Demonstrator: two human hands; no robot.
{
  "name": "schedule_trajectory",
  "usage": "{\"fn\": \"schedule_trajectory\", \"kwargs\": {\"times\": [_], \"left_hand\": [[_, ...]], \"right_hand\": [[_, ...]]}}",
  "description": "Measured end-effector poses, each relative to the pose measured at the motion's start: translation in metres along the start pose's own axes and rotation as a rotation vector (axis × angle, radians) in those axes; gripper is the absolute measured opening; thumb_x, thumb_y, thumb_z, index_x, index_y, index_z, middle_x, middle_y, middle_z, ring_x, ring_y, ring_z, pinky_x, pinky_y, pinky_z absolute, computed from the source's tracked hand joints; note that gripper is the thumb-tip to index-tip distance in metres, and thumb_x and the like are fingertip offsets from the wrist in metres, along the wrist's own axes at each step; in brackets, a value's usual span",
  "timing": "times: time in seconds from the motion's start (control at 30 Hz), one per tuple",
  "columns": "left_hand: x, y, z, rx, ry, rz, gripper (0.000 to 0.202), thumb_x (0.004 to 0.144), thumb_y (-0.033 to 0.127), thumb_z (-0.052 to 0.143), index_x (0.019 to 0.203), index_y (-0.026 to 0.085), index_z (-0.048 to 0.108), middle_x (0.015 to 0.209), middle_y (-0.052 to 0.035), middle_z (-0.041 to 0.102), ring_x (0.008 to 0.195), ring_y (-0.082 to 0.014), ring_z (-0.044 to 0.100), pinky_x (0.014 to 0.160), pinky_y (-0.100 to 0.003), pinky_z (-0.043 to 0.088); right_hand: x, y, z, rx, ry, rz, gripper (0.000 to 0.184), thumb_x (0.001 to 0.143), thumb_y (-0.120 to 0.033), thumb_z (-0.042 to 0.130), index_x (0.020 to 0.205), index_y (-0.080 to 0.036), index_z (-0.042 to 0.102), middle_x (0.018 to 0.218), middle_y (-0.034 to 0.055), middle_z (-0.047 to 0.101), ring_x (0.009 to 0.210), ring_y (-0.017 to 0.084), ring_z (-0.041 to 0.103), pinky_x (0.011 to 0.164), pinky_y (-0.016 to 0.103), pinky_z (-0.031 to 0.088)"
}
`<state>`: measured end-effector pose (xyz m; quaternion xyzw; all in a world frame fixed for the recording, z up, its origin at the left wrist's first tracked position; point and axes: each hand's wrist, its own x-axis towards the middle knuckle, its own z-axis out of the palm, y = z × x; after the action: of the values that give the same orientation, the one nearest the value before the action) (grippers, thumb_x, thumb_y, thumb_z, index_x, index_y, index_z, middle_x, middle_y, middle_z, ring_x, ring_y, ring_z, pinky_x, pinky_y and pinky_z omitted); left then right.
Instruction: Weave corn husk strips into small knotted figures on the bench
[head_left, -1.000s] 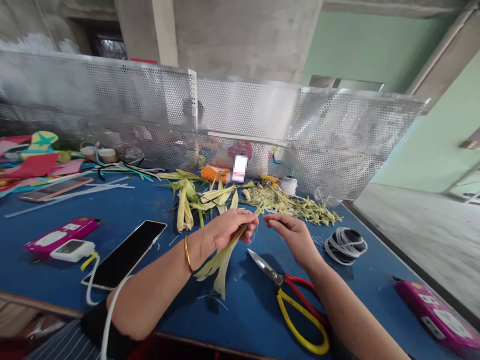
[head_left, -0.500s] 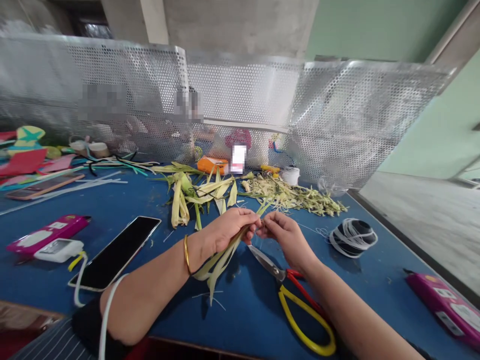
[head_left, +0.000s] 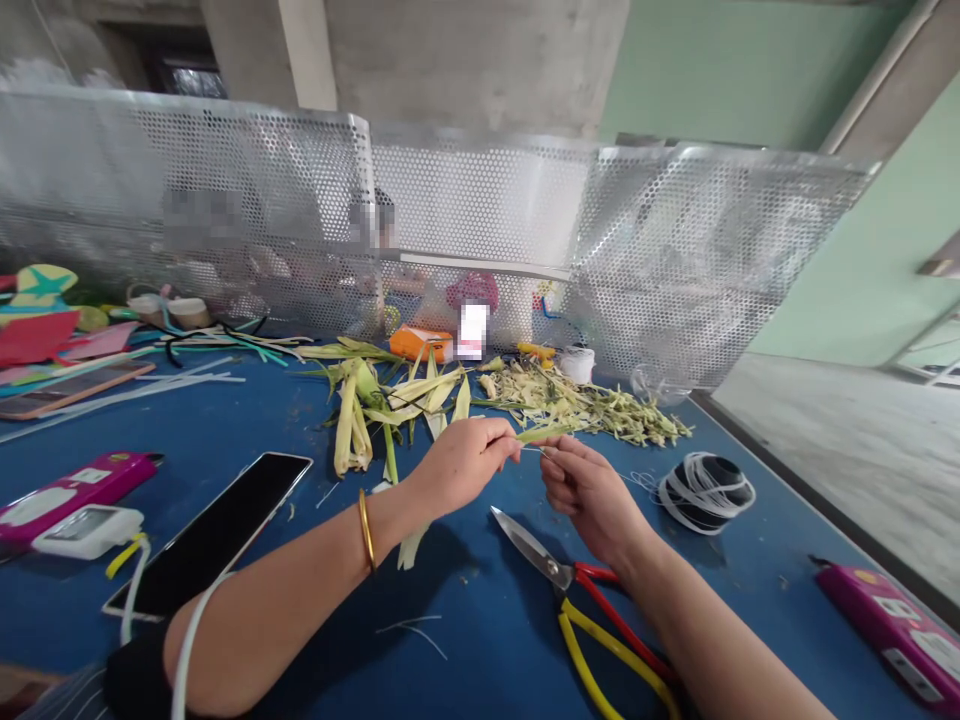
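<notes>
My left hand [head_left: 461,462] is closed on a bundle of pale green leaf strips [head_left: 411,545], whose ends hang below the wrist; a tip pokes out to the right of the fingers. A gold bangle sits on that wrist. My right hand [head_left: 589,490] is beside it, fingers pinched on a thin white thread that runs toward the left hand. Scissors [head_left: 581,595] with red and yellow handles lie on the blue table [head_left: 487,640] just below both hands.
A thread spool [head_left: 706,490] lies right of my hands. Leaf piles [head_left: 382,400] and trimmings [head_left: 592,405] lie behind. A black phone [head_left: 214,530], a white device [head_left: 86,530] and pink devices [head_left: 71,482] [head_left: 892,625] lie around. A perforated metal screen [head_left: 487,220] backs the table.
My left hand has risen and turned, lifting the leaf bundle. My right hand has drawn slightly away to the right with the thread. The camera has shifted a little.
</notes>
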<state>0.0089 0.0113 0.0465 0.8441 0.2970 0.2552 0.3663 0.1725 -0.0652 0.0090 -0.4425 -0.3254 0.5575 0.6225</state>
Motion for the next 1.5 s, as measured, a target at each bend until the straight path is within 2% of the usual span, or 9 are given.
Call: {"fn": "schedule_trajectory", "kwargs": {"times": [0.1, 0.23, 0.37, 0.63, 0.9, 1.1, 1.37, 1.43, 1.5], "left_hand": [[-0.003, -0.002, -0.002, -0.066, -0.014, -0.023, 0.024, 0.088, 0.03, 0.05, 0.07, 0.019, 0.061, 0.06, 0.0024, 0.054, 0.057, -0.011, 0.049, 0.056, -0.023, 0.034], [-0.005, -0.004, 0.002, -0.312, -0.077, -0.111, 0.025, 0.086, 0.037, 0.053, 0.07, 0.018, 0.059, 0.058, 0.0039, 0.049, 0.05, -0.0091, 0.042, 0.05, -0.022, 0.032], [-0.007, -0.006, 0.01, -0.418, -0.126, -0.116, 0.026, 0.083, 0.039, 0.056, 0.07, 0.017, 0.059, 0.056, 0.0047, 0.048, 0.049, -0.0083, 0.04, 0.05, -0.022, 0.031], [-0.008, -0.007, 0.017, -0.446, -0.178, -0.173, 0.023, 0.083, 0.034, 0.056, 0.071, 0.016, 0.061, 0.056, 0.0045, 0.047, 0.05, -0.0078, 0.039, 0.05, -0.022, 0.03], [-0.008, -0.005, 0.018, -0.534, -0.214, -0.217, 0.026, 0.08, 0.039, 0.062, 0.069, 0.016, 0.06, 0.054, 0.005, 0.046, 0.048, -0.0068, 0.036, 0.048, -0.021, 0.027], [-0.008, -0.006, 0.019, -0.584, -0.242, -0.212, 0.036, 0.083, 0.048, 0.059, 0.076, 0.014, 0.066, 0.058, 0.0032, 0.049, 0.049, -0.0067, 0.037, 0.047, -0.022, 0.025], [-0.008, -0.006, 0.018, -0.631, -0.279, -0.255, 0.03, 0.084, 0.043, 0.058, 0.075, 0.015, 0.063, 0.057, 0.0039, 0.046, 0.049, -0.0068, 0.038, 0.046, -0.021, 0.025], [-0.008, -0.007, 0.017, -0.634, -0.265, -0.258, 0.027, 0.084, 0.04, 0.058, 0.073, 0.015, 0.062, 0.058, 0.0034, 0.047, 0.05, -0.007, 0.039, 0.047, -0.021, 0.027], [-0.007, -0.005, 0.016, -0.635, -0.222, -0.268, 0.024, 0.083, 0.036, 0.058, 0.071, 0.015, 0.062, 0.06, 0.0026, 0.048, 0.051, -0.0073, 0.04, 0.048, -0.022, 0.03]], "right_hand": [[-0.001, 0.003, 0.002, -0.045, 0.0, -0.065, 0.026, 0.071, -0.033, 0.071, 0.092, -0.018, 0.065, 0.054, -0.0094, 0.038, 0.041, 0.004, 0.019, 0.041, 0.021, 0.013], [-0.004, 0.004, 0.003, -0.149, -0.039, -0.203, 0.024, 0.073, -0.036, 0.074, 0.088, -0.019, 0.069, 0.059, -0.0041, 0.049, 0.05, 0.009, 0.038, 0.05, 0.026, 0.029], [-0.004, 0.007, 0.004, -0.181, -0.04, -0.268, 0.023, 0.07, -0.035, 0.079, 0.088, -0.021, 0.074, 0.059, -0.0028, 0.053, 0.056, 0.011, 0.04, 0.056, 0.027, 0.033], [-0.004, 0.009, 0.007, -0.135, -0.003, -0.278, 0.017, 0.066, -0.033, 0.082, 0.075, -0.021, 0.076, 0.062, -0.0009, 0.059, 0.055, 0.011, 0.043, 0.055, 0.028, 0.034], [-0.001, 0.01, 0.003, -0.172, 0.048, -0.299, 0.017, 0.066, -0.034, 0.081, 0.072, -0.02, 0.072, 0.058, -0.0015, 0.057, 0.054, 0.011, 0.042, 0.056, 0.029, 0.034], [-0.002, 0.01, 0.003, -0.203, 0.006, -0.341, 0.017, 0.072, -0.032, 0.076, 0.063, -0.02, 0.068, 0.056, -0.0011, 0.056, 0.057, 0.013, 0.044, 0.059, 0.03, 0.035], [-0.004, 0.009, 0.005, -0.189, -0.001, -0.314, 0.016, 0.07, -0.03, 0.077, 0.062, -0.019, 0.069, 0.057, -0.0005, 0.058, 0.058, 0.012, 0.044, 0.058, 0.029, 0.035], [-0.004, 0.007, 0.004, -0.201, 0.003, -0.293, 0.016, 0.069, -0.034, 0.079, 0.068, -0.019, 0.071, 0.058, -0.0005, 0.058, 0.058, 0.012, 0.045, 0.059, 0.028, 0.037], [-0.004, 0.004, 0.002, -0.211, 0.007, -0.249, 0.026, 0.07, -0.042, 0.079, 0.082, -0.019, 0.074, 0.064, 0.0003, 0.061, 0.06, 0.013, 0.047, 0.059, 0.028, 0.04]]}}
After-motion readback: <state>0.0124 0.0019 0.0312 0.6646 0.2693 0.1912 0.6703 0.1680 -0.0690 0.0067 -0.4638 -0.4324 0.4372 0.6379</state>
